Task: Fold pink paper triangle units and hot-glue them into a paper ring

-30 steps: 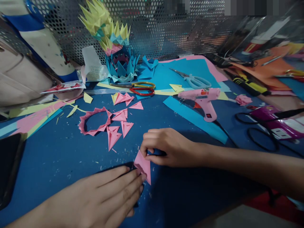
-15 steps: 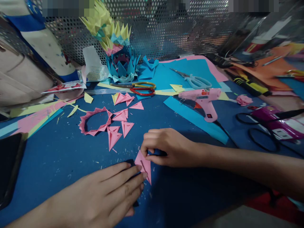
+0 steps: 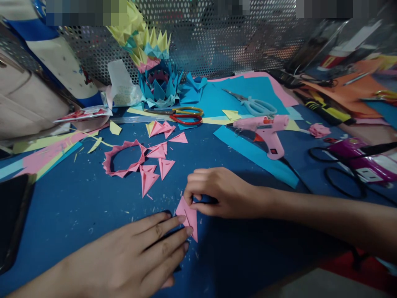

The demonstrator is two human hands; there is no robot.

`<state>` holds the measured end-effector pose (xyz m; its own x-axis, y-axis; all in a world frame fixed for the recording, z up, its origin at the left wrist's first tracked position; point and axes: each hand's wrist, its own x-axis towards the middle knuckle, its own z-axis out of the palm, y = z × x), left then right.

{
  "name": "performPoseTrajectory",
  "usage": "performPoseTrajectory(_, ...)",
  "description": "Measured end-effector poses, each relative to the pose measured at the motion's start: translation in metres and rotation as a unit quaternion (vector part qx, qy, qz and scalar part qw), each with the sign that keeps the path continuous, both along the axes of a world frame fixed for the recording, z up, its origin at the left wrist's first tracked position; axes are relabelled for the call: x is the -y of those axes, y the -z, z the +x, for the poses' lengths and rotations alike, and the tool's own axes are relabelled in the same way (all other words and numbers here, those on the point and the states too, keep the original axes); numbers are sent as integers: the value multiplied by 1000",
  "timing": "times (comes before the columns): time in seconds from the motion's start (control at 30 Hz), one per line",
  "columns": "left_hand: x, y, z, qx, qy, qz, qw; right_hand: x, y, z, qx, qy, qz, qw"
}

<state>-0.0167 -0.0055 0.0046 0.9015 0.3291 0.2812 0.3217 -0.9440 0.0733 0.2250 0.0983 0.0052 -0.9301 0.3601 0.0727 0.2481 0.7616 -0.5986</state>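
On the blue tabletop, the right hand pinches the top of a folded pink paper piece, seemingly to anchor it, while the left hand, fingers nearly straight, presses its lower part, presumably keeping the fold flat.

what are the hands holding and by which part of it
A pink folded paper: the right hand pinches its far end, while the left hand's fingers press on its near left side.
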Motion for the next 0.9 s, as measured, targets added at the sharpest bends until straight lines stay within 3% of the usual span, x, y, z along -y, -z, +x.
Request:
performPoseTrajectory(0.27, 0, 3, -1, 9, 5, -19, 1000, 0, 1, 0, -1, 1, -2, 1000)
performPoseTrajectory(0.57, -7, -6, -1, 0, 11, -18, 1000, 1, -2, 0, 9, 12, -11, 1000)
performPoseTrajectory(0.9, -9, -6, 0, 7, 5, -25, 1000, 10, 1, 0, 27, 26, 48, 998)
